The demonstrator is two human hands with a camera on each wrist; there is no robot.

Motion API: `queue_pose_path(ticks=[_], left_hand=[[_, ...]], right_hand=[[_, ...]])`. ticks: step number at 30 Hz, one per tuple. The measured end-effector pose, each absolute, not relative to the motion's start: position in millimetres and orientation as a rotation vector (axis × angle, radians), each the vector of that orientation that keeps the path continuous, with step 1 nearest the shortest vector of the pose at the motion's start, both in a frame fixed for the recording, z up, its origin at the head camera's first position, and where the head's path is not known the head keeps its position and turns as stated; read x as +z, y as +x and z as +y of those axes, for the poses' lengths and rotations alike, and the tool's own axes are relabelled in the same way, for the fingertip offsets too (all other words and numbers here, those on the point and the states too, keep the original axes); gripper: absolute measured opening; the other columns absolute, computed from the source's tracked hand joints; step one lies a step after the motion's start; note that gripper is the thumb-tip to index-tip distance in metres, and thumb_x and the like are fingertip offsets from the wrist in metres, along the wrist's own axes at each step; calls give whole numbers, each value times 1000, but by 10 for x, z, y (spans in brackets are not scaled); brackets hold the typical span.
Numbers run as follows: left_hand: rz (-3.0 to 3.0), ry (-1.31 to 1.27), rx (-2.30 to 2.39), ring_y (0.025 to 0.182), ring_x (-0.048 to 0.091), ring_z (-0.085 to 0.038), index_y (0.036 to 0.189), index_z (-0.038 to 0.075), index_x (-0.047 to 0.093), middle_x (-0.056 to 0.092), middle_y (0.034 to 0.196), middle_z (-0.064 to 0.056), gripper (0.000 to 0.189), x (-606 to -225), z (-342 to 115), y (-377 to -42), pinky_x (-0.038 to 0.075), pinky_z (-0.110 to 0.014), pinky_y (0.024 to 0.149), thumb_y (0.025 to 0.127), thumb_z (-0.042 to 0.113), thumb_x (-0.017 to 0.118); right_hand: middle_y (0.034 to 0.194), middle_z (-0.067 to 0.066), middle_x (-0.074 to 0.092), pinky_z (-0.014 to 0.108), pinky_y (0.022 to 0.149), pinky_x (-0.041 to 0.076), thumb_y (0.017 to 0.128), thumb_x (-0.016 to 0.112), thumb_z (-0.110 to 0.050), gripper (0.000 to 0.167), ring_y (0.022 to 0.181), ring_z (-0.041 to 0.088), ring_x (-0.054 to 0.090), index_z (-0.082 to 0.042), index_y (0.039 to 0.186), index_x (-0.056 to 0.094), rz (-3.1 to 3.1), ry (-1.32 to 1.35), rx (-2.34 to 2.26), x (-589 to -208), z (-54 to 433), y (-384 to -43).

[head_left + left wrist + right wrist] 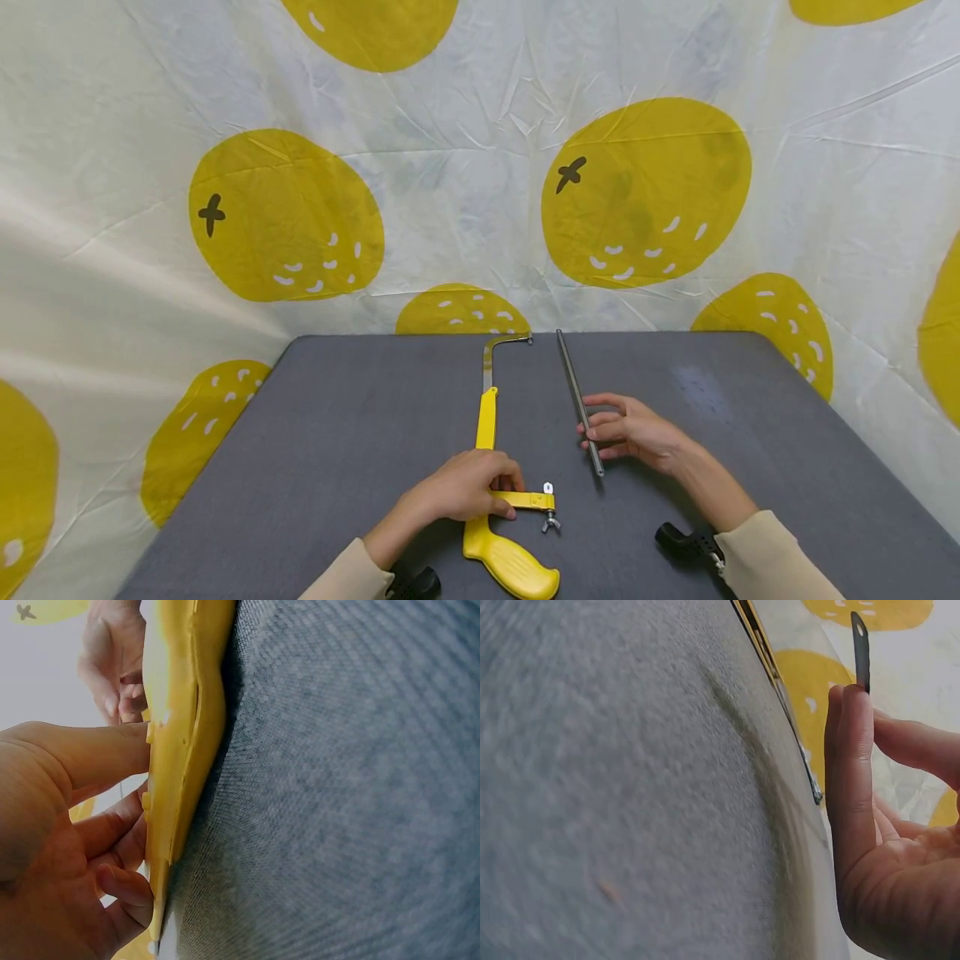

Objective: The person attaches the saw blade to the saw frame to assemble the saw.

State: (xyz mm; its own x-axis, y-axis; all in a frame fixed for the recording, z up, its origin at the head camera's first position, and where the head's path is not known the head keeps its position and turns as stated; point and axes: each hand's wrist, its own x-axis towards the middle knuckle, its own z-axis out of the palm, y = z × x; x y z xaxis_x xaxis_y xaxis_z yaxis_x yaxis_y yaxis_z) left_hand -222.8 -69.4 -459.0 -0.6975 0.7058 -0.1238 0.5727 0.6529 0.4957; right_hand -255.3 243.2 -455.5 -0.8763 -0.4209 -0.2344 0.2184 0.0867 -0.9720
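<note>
A hacksaw frame (486,417) with a yellow pistol-style handle (521,568) lies on the table, its curved metal end pointing away. My left hand (480,485) holds the frame just above the handle, fingers and thumb about its yellow side. A short yellow arm extends right from there, carrying a wing nut (551,524). To the right, my right hand (643,433) pinches a thin dark hacksaw blade (573,383) near its closer end, thumb on one face and fingers on the other. The right wrist view shows a hole in the blade's tip (862,652), above the fingertips.
A dark grey cloth-covered table (360,400) lies under both hands. Behind and beside it hangs a white sheet (465,217) printed with yellow fruit. Black wrist devices (678,542) sit under the sleeves.
</note>
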Motion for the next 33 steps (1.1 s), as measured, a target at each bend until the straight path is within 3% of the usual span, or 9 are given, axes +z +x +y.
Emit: queue_pose_path(ticks=[33], left_hand=[[2553,984,637,74,54,2,98,28,74,59,85,16,18,-4532,-639,-2259,46,-18,70,86,26,86]], right_hand=[[123,19,72,30,71,61,98,67,-7,74,92,16,75,6,158,28,1999,-235,-1789,-4594,2144,-2575]])
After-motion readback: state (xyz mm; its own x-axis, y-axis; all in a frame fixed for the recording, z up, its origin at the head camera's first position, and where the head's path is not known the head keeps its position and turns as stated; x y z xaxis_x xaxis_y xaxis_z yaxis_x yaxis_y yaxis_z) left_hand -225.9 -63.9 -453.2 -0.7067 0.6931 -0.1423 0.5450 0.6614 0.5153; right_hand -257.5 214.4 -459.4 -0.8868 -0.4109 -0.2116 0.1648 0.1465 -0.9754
